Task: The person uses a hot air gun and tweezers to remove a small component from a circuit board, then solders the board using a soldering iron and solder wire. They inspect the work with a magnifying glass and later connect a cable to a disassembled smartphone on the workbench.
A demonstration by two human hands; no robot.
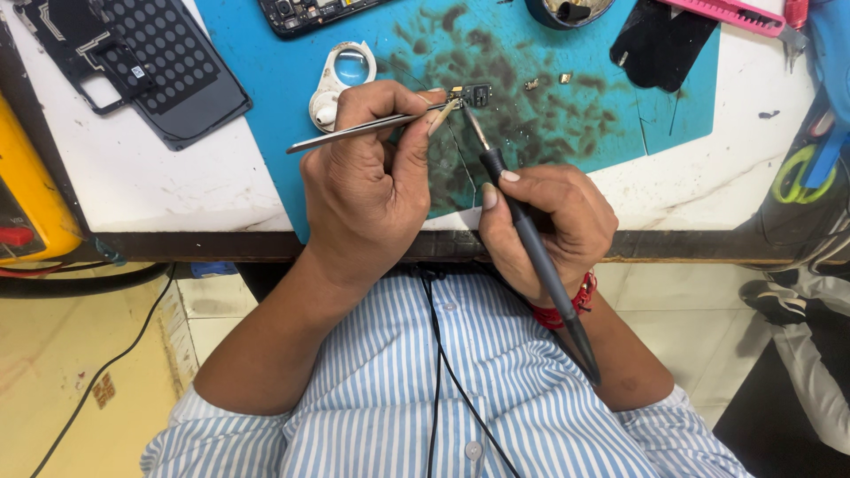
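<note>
Two hands: both closed on tools, working close together over the near edge of the tabletop (177,190).
Left hand (367,181): fingers curled shut around metal tweezers (354,131), thumb and forefinger pinching them; the handle end sticks out past the hand's left side.
Tweezer tips: at a small dark circuit board (475,94), just beyond the left fingertips; they seem to grip its edge, though the contact is too small to be sure.
Right hand (549,221): closed in a pen grip on a dark soldering iron (531,243), the handle running back over the wrist toward the body.
Iron tip: slants up and left from the right fingers, meeting the small board from its near side.
Small board: lies on a blue work mat (257,106) stained with dark smudges, just ahead of both hands.
Beyond the left hand: a white loupe (341,80) on the mat, just beside the knuckles.
Far left of the left hand: a black phone back cover (168,80) on the white tabletop, and a yellow meter (31,195) at the edge.
Beyond the right hand: small brass-coloured bits (549,81) near the board, a black piece (660,40) and a pink utility knife (735,13) farther off.
Right wrist: a red thread band (567,310).
Below the hands: a blue-and-white striped shirt (390,389) with a black cable (438,372) hanging across it.
</note>
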